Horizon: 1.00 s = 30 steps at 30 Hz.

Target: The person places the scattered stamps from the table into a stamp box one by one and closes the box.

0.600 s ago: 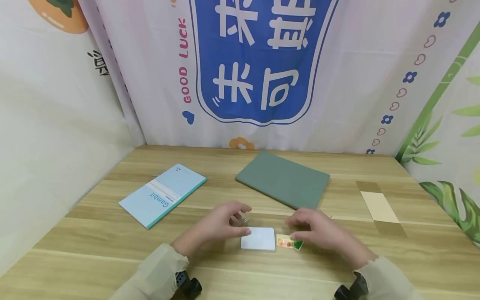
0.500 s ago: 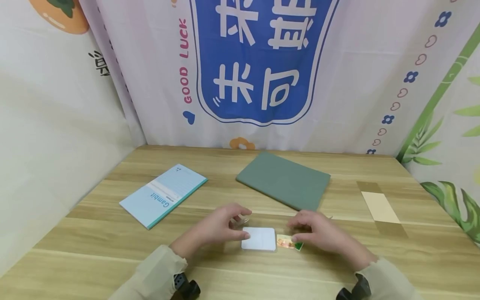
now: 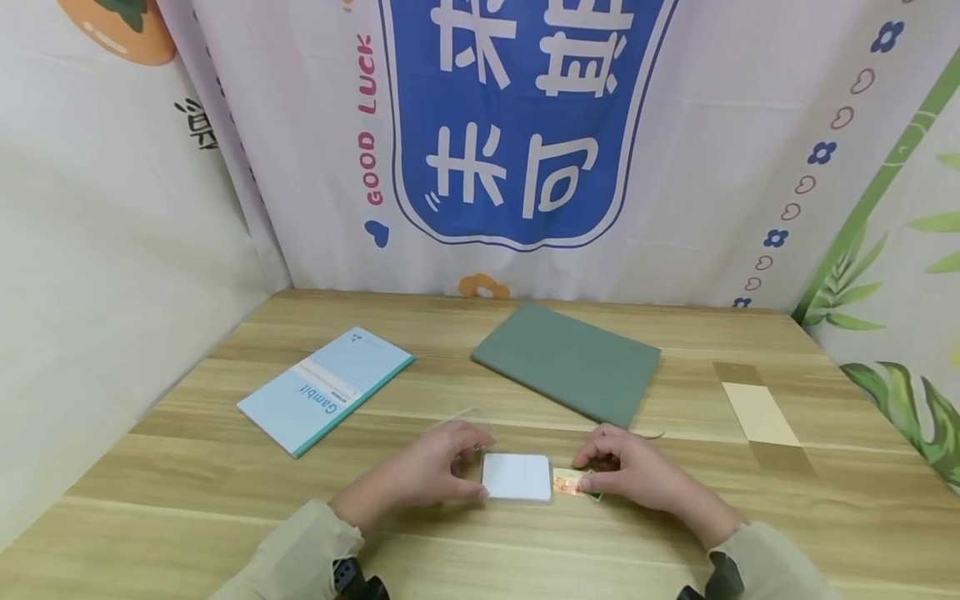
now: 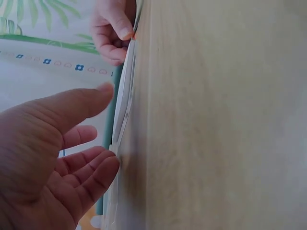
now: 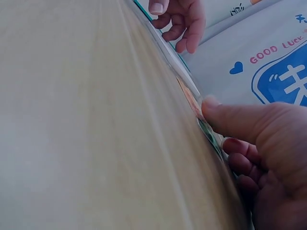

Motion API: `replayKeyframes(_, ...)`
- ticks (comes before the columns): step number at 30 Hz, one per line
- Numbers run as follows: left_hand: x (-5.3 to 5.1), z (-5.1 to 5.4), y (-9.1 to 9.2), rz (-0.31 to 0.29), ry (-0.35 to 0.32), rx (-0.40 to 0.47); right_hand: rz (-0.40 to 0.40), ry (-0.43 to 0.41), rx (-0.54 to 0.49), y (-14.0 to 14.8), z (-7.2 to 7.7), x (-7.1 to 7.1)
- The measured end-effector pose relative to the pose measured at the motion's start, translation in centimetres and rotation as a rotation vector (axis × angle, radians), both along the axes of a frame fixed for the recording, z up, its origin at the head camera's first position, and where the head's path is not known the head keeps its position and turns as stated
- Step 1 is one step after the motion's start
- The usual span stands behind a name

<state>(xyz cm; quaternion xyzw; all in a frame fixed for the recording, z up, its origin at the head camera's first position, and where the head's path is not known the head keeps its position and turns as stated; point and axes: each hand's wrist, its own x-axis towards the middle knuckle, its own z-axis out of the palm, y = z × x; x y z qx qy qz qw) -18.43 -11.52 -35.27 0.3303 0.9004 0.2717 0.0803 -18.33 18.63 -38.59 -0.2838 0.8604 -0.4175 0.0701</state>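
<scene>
A white rectangular block [image 3: 517,477], perhaps a stack of cards in a clear tray, lies flat near the table's front middle. My left hand [image 3: 435,467] is at its left side, thumb by its near left corner and fingers apart from the thumb. Partly behind those fingers lies a clear plastic piece [image 3: 474,417], lid-like. To the right of the block are small picture cards [image 3: 566,482], orange and green. My right hand [image 3: 633,468] has its thumb on them, its other fingers bent beyond them; the right wrist view shows the thumb [image 5: 230,115] at their edge.
A light blue notebook [image 3: 326,390] lies at the left and a dark green folder or notebook [image 3: 567,361] behind the hands. On the right a pale strip [image 3: 759,414] is on the table [image 3: 480,554]. Printed cloth [image 3: 697,192] hangs at the back.
My left hand has drawn left and nearer, its thumb leaving the top of the white block. The clear piece now shows farther back. My right thumb has shifted slightly over the cards, covering more green.
</scene>
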Motion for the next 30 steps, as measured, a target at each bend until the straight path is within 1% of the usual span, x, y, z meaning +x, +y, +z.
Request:
replayKeyframes(5, 0.1, -0.3, 0.0, -0.001, 0.011, -0.003, -0.011, -0.013, 0.001, -0.2, 0.1, 0.1)
replayKeyframes(8, 0.2, -0.4, 0.0, 0.005, 0.023, -0.021, -0.016, -0.027, -0.010, -0.4, 0.2, 0.2)
replayKeyframes(15, 0.3, -0.5, 0.2, -0.010, 0.085, -0.041, -0.057, -0.064, -0.018, -0.8, 0.4, 0.3)
replayKeyframes(17, 0.3, -0.6, 0.2, -0.009, 0.090, -0.048, -0.076, -0.073, -0.010, -0.9, 0.5, 0.2)
replayKeyframes(23, 0.3, -0.5, 0.5, 0.015, 0.057, -0.069, -0.127, -0.088, 0.020, -1.3, 0.8, 0.2)
replayKeyframes(30, 0.1, -0.3, 0.8, 0.032, -0.010, -0.054, -0.171, -0.122, -0.007, -1.6, 0.9, 0.5)
